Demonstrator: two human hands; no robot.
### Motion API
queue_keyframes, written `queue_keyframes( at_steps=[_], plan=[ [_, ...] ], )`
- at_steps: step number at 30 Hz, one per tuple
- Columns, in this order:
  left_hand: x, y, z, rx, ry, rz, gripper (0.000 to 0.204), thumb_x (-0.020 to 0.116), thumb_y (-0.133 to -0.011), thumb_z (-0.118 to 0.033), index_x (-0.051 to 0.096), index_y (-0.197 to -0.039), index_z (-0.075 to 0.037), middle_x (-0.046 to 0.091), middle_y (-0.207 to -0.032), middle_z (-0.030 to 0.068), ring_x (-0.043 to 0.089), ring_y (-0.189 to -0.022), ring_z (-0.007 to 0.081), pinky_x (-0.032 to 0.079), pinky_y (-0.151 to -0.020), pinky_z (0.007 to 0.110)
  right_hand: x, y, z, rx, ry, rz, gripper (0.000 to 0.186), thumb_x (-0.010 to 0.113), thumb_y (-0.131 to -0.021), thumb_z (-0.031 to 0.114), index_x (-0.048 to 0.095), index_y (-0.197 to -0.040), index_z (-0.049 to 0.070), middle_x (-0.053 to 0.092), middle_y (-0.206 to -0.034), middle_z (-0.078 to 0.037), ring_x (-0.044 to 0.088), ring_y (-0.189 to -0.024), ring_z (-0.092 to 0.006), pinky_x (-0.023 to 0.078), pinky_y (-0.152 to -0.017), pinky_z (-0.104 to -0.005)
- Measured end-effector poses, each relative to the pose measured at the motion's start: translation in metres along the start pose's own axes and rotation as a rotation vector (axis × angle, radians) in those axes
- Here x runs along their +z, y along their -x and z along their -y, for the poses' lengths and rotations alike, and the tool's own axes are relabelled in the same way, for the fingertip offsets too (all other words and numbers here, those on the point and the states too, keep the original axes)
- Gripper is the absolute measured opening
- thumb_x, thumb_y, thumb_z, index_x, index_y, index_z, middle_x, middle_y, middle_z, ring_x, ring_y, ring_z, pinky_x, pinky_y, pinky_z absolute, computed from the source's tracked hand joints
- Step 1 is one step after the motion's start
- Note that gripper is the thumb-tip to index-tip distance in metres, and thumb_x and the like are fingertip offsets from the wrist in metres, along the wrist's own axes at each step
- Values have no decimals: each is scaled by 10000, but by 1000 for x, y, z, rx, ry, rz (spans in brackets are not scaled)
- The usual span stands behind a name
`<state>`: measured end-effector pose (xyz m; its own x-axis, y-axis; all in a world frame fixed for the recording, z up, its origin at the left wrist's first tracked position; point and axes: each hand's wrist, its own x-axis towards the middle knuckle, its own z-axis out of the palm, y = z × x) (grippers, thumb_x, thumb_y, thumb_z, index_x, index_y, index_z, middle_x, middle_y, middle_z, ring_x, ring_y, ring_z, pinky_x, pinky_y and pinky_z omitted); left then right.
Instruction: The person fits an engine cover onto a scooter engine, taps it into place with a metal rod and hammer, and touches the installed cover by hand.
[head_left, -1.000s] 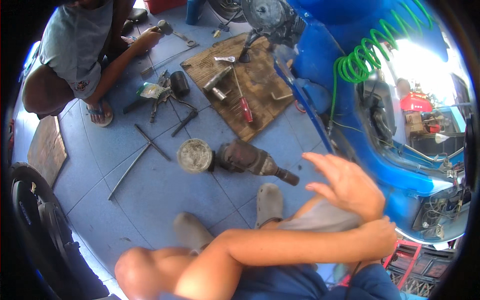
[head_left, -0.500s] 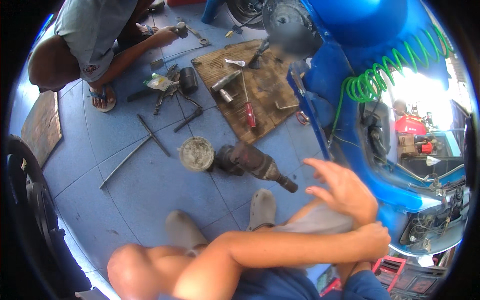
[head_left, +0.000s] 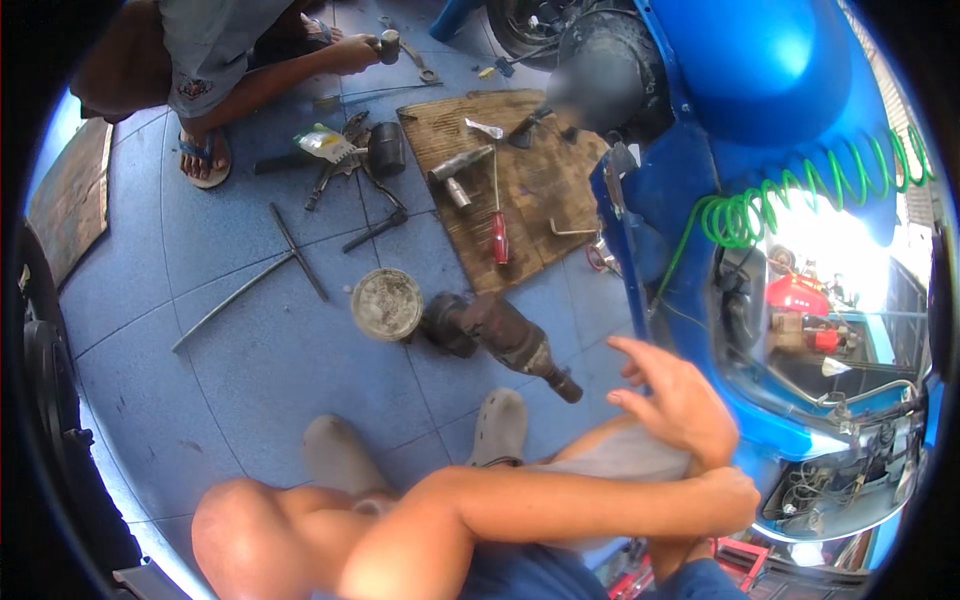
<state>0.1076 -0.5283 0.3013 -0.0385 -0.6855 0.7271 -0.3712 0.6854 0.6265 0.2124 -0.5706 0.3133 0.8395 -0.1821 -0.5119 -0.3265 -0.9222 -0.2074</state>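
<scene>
Forearm [head_left: 580, 505] laid across the bent legs, perhaps for support, with left hand [head_left: 728, 500] curled against the right wrist [head_left: 712, 452]; fingers hidden, so cannot tell the tightness of that grip. Right hand [head_left: 675, 400] loosely spread, thumb apart, holding nothing, apparently at rest. Nearest to it, on the tiled floor [head_left: 330, 370] just beyond the shoes [head_left: 500, 425], a dark tool [head_left: 505, 330] lying down, nose toward near right, right beside a round tin [head_left: 388, 305]. Farther off, wooden board [head_left: 535, 170] under a red-handled screwdriver [head_left: 500, 238], likely for keeping tools together. Far left, hammer-like tool [head_left: 388, 46] in a co-worker's hand [head_left: 352, 55].
</scene>
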Motion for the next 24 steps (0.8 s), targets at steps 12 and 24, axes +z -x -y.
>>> queue_keyframes(
  at_steps=[12, 24],
  plan=[
    [2, -9, 1, -85, 145, 18, 199, 673, -822, -217, 768, -745, -60, 735, -837, 149, 712, -795, 289, 534, -728, 405, 0, -3, 3, 76, 8, 59, 608, 760, -911, 288, 512, -1429, 90, 682, -1055, -200, 692, -964, -337, 560, -844, -442],
    [4, -13, 4, -46, 188, -10, 246, 662, -828, -237, 749, -734, -27, 724, -828, 178, 710, -762, 309, 529, -766, 413, -6, -5, 2, 89, -5, 66, 604, 756, -914, 283, 509, -1427, 83, 678, -1051, -216, 691, -963, -345, 556, -855, -444]
  ],
)
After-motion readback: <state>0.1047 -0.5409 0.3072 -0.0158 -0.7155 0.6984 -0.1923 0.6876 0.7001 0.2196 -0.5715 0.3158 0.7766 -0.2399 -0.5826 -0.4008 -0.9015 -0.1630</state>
